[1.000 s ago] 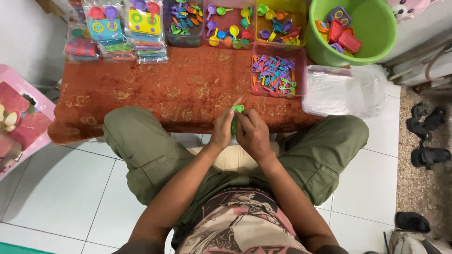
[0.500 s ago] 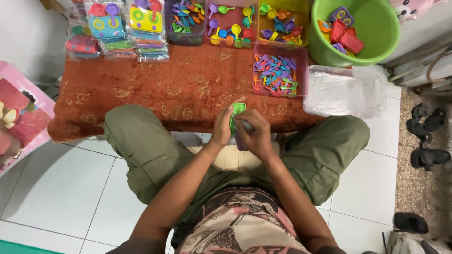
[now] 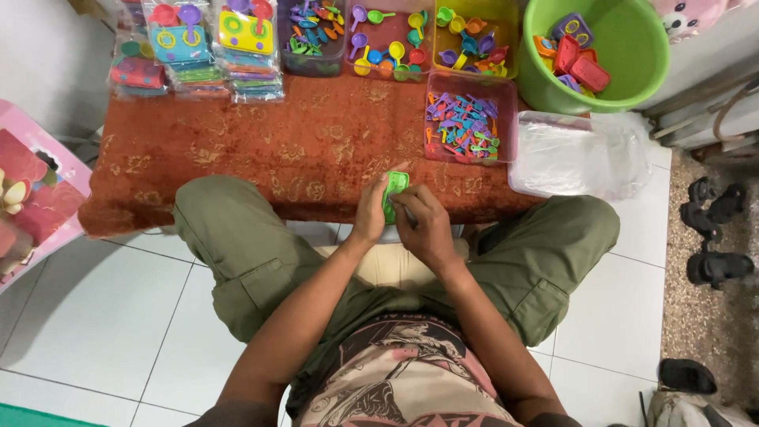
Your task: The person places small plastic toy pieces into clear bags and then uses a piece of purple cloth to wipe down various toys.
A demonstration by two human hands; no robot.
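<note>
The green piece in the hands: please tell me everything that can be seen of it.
The green piece is small, flat and roughly rectangular, bright green, and looks like moulded plastic with raised relief on its face. It is held tilted, over the near edge of the red cloth. The left hand grips its left side and the right hand its lower right, covering the bottom part. Finer details are too small to tell.

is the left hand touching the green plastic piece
Touching. The head view shows the left hand with its fingers wrapped against the edge of the green plastic piece, no gap between them.
</note>
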